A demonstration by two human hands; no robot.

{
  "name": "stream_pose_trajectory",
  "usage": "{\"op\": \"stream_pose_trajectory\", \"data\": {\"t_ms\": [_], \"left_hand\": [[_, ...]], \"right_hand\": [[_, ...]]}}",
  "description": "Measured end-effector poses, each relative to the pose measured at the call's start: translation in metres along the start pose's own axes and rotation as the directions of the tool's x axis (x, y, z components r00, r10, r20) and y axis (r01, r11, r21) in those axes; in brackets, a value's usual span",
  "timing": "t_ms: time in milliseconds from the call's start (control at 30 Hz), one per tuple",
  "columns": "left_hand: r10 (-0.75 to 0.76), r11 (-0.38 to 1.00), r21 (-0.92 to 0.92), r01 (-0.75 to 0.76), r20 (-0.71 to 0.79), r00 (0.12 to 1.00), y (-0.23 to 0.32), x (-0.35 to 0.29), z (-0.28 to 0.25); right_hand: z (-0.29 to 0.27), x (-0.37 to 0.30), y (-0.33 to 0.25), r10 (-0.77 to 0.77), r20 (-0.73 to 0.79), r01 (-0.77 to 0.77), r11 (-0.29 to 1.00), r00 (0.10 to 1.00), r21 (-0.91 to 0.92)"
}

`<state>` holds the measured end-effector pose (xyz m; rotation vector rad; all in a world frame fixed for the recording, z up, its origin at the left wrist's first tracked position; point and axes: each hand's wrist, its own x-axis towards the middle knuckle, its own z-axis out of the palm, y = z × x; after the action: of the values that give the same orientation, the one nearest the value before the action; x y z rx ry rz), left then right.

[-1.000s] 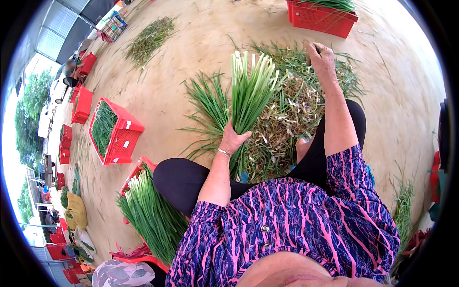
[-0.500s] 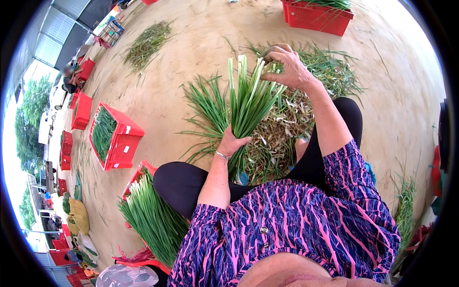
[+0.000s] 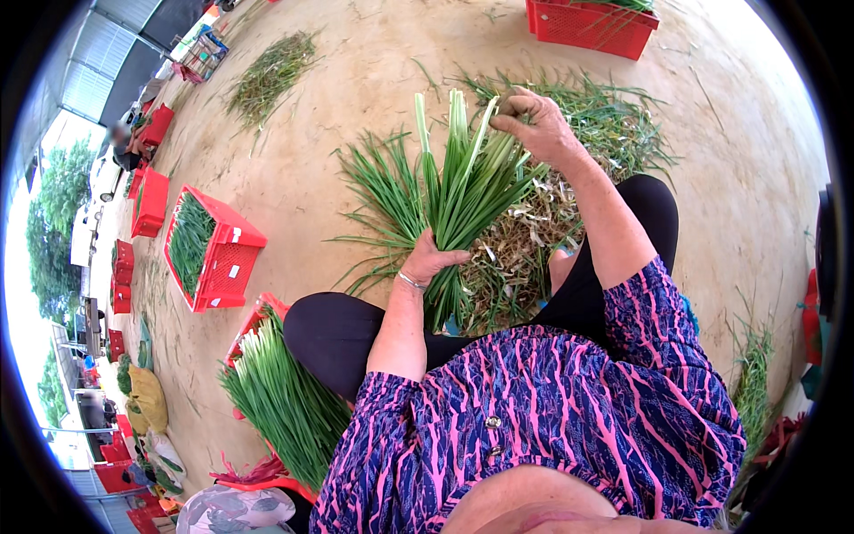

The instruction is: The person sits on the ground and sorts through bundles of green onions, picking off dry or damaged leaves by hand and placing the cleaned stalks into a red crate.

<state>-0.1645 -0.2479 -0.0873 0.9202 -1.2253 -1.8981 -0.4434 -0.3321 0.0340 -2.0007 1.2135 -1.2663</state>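
Observation:
My left hand (image 3: 431, 259) is wrapped round the lower part of a bunch of garlic chives (image 3: 458, 191), thumb across the leaves. The pale stem ends point away from me and fan apart, while green leaves hang below the fist. At the far right of the bunch, my right hand (image 3: 540, 132) is closed in a pinch at the pale ends of some stalks; its fingertips partly hide what they grip. More loose green leaves (image 3: 382, 191) spread on the ground left of the bunch. Under and right of it lies a heap of dry trimmings (image 3: 525, 240).
By my left knee a red crate (image 3: 260, 311) is packed with chives (image 3: 289, 400). Another red crate (image 3: 233, 258) of greens stands farther left, and one (image 3: 592, 31) at the far right. Leaf piles (image 3: 274, 76) dot the sandy ground. A person (image 3: 127, 147) sits at far left.
My right hand has closed from parted fingers into a pinch at the stalk ends. The stems of the bunch have spread a little wider. My left hand keeps its hold.

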Motion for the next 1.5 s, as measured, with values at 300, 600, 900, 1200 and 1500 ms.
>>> {"op": "stream_pose_trajectory", "data": {"t_ms": [300,600,900,1200,1500], "left_hand": [[0.029,0.997,-0.076,-0.031,-0.028,0.999,0.001,-0.003,-0.013],[0.098,0.961,-0.264,-0.086,0.033,0.995,0.008,0.003,-0.014],[0.046,0.998,0.036,-0.044,-0.073,0.996,0.001,0.000,-0.006],[-0.032,0.997,0.069,0.034,-0.023,0.999,0.004,0.003,0.000],[-0.003,1.000,-0.019,0.001,-0.089,0.996,-0.003,0.001,-0.004]], "right_hand": [[-0.032,0.006,-0.003,0.019,-0.373,-0.052,0.996,0.928,-0.079],[-0.033,0.008,0.007,-0.139,-0.399,-0.028,0.922,0.906,-0.386],[-0.002,0.013,-0.035,-0.344,-0.017,0.281,0.792,0.939,-0.542],[0.000,-0.001,-0.015,-0.129,0.245,0.236,0.844,0.961,-0.482],[-0.003,0.009,-0.003,0.023,-0.091,-0.007,0.983,0.996,0.182]]}}
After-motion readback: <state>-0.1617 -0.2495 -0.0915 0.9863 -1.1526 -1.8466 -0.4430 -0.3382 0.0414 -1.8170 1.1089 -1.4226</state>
